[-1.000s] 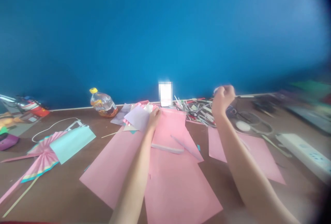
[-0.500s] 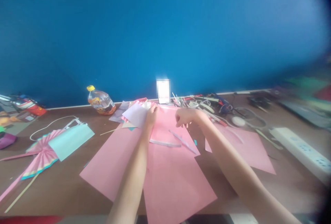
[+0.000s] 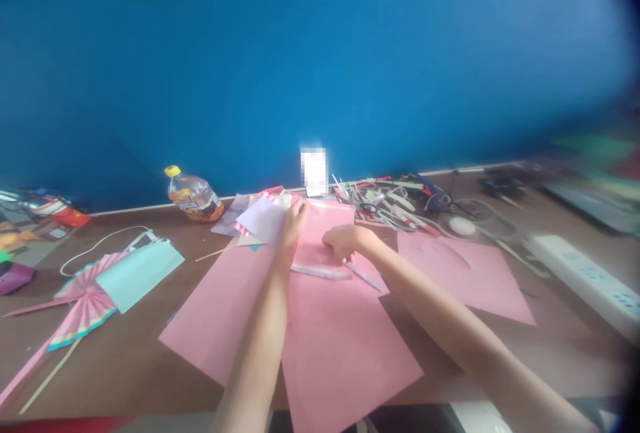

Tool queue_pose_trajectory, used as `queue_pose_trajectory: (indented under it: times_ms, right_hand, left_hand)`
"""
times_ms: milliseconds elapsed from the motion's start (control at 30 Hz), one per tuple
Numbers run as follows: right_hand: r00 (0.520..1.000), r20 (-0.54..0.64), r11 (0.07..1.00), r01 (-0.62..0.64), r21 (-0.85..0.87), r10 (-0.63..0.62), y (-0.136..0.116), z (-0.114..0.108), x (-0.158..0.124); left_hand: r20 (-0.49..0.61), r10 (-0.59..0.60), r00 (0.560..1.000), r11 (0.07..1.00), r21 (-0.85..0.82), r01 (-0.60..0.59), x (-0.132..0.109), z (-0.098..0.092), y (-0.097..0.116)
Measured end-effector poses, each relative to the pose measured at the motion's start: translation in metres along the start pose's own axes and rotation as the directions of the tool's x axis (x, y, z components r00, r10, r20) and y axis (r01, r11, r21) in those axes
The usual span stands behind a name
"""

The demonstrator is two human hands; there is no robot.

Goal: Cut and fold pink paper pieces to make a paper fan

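One narrow whitish strip (image 3: 320, 273) already edges the pink rectangular paper sheet (image 3: 313, 236) by my left hand (image 3: 295, 219) and curled right hand (image 3: 343, 241), a slanted grey-white strip (image 3: 367, 278) beside the latter unaligned, either grip indeterminable.

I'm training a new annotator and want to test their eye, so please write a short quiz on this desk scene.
1. Fill in the missing colour: the right hand is over ____ paper.
2. True or false: the bottle near the wall has a yellow cap.
3. Which hand is nearer the lilac papers?
A. the left hand
B. the right hand

Key
1. pink
2. true
3. A
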State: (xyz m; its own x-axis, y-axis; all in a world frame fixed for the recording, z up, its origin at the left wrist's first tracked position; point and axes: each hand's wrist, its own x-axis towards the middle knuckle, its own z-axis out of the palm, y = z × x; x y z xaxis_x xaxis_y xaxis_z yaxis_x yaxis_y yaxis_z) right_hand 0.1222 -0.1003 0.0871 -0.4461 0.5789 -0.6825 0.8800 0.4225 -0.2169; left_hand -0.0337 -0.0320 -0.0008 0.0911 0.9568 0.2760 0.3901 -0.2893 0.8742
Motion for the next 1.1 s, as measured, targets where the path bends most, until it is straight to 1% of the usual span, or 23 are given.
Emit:
queue_pose_trajectory:
  times_ms: [100,233,300,367,433,500,567,767,900,1000,1100]
  right_hand:
    - [1.000,-0.018,1.000,-0.020,-0.024,0.020,0.001,-0.003,-0.001]
    - [0.987,-0.148,0.995,-0.078,-0.067,0.067,0.006,-0.006,-0.006]
    - [0.979,-0.185,0.995,-0.096,-0.039,0.087,0.009,-0.007,-0.010]
    - [0.982,-0.158,0.995,-0.100,0.006,0.100,0.010,-0.008,-0.014]
    - [0.990,-0.098,0.994,-0.100,0.045,0.104,0.010,-0.008,-0.016]
    - [0.992,-0.055,0.993,-0.109,0.051,0.112,0.008,-0.008,-0.017]
    - [0.991,-0.046,0.992,-0.120,0.038,0.122,0.006,-0.007,-0.017]
    - [0.990,-0.066,0.991,-0.123,0.044,0.126,0.010,-0.007,-0.013]
    - [0.984,-0.126,0.991,-0.132,-0.030,0.127,0.015,-0.007,-0.014]
    - [0.975,-0.180,0.989,-0.142,-0.043,0.132,0.018,-0.007,-0.015]
    - [0.971,-0.227,0.997,-0.080,-0.016,0.074,0.025,-0.007,-0.011]
  left_hand:
    - [0.006,-0.008,1.000,1.000,0.007,0.008,0.001,0.001,-0.001]
    - [-0.004,0.011,1.000,1.000,0.004,-0.011,0.001,0.001,-0.001]
    - [0.005,0.005,1.000,1.000,0.003,-0.005,0.001,0.001,-0.001]
    - [0.012,-0.008,1.000,1.000,0.003,0.008,0.001,0.002,0.000]
    - [0.005,-0.011,1.000,1.000,0.004,0.011,0.001,0.002,0.000]
    - [0.005,-0.017,1.000,1.000,0.004,0.017,0.001,0.002,0.000]
    - [0.014,-0.026,1.000,1.000,0.003,0.026,0.001,0.002,0.001]
    - [-0.004,0.005,1.000,1.000,0.012,-0.004,0.001,0.000,0.001]
    - [0.007,-0.008,1.000,1.000,0.010,0.008,0.002,0.001,0.000]
    - [0.008,0.000,1.000,1.000,0.012,0.000,0.003,0.002,0.000]
    - [0.021,-0.003,1.000,1.000,0.022,0.003,0.002,0.001,0.000]
